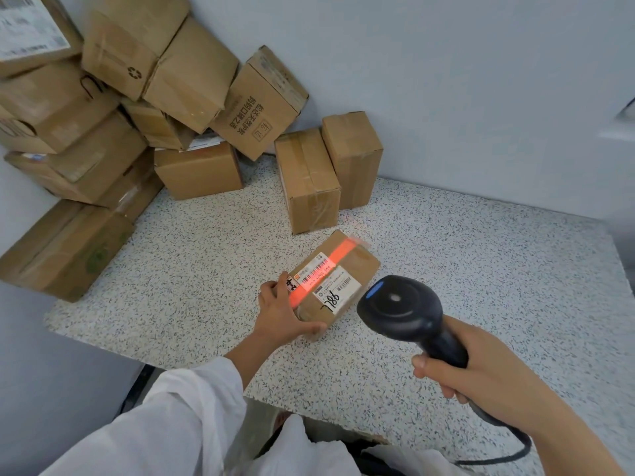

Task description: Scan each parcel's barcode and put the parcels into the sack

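The table [446, 269] has a heap of boxes [120, 115] at the back, so most work remains, I'd say. One parcel [360, 266] lies in front under the scanner [402, 307] beam. The right hand [481, 376] is wrapped round the scanner's handle and the left hand [278, 310] grips the parcel's corner. No sack in sight.

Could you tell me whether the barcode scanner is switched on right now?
On: the scanner casts a red light band across the label of the parcel.

White loose sleeve [192, 407], creased, cuff short of left hand [278, 314]; white garment front [302, 448]
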The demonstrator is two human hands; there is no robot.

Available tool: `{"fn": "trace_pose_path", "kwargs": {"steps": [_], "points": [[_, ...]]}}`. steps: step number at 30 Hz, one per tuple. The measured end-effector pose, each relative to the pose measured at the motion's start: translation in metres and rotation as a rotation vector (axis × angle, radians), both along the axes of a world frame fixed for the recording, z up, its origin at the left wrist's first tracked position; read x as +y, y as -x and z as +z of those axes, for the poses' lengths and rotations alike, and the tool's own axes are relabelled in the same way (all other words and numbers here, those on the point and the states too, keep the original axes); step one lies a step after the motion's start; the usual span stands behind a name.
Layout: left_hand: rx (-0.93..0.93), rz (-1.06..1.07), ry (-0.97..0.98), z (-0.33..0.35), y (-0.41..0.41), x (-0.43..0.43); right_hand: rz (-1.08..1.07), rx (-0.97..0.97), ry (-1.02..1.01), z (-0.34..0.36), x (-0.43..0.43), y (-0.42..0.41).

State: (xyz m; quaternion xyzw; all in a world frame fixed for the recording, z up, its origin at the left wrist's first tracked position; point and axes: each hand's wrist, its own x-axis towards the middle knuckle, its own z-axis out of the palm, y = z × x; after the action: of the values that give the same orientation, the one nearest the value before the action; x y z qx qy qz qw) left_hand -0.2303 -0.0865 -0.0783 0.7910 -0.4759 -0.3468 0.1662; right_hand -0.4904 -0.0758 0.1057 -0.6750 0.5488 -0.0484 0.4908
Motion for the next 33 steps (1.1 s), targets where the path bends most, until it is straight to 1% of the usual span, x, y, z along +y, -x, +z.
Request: {"fn": "trace_pose_path", "kwargs": {"steps": [14, 21, 25, 27, 30, 33], "points": [[-0.022, 0.006, -0.019, 0.001, 0.001, -0.001, -0.021, -0.009, 0.005, 0.001, -0.001, 0.001], [-0.232, -0.127, -0.001, 0.005, 0.010, -0.001, -0.083, -0.010, 0.018, 0.000, -0.001, 0.001], [-0.335, -0.173, -0.060, 0.000, 0.017, 0.006, -0.119, -0.006, 0.047, 0.005, 0.002, -0.002], [-0.371, -0.167, -0.037, -0.001, 0.016, 0.002, -0.147, -0.011, 0.061, 0.007, 0.006, -0.006], [-0.358, -0.169, 0.070, 0.006, 0.013, -0.010, -0.216, -0.014, 0.096, 0.010, 0.015, -0.010], [-0.272, -0.206, 0.096, 0.017, 0.009, -0.019, -0.315, -0.028, 0.130, 0.012, 0.030, -0.014]]}}
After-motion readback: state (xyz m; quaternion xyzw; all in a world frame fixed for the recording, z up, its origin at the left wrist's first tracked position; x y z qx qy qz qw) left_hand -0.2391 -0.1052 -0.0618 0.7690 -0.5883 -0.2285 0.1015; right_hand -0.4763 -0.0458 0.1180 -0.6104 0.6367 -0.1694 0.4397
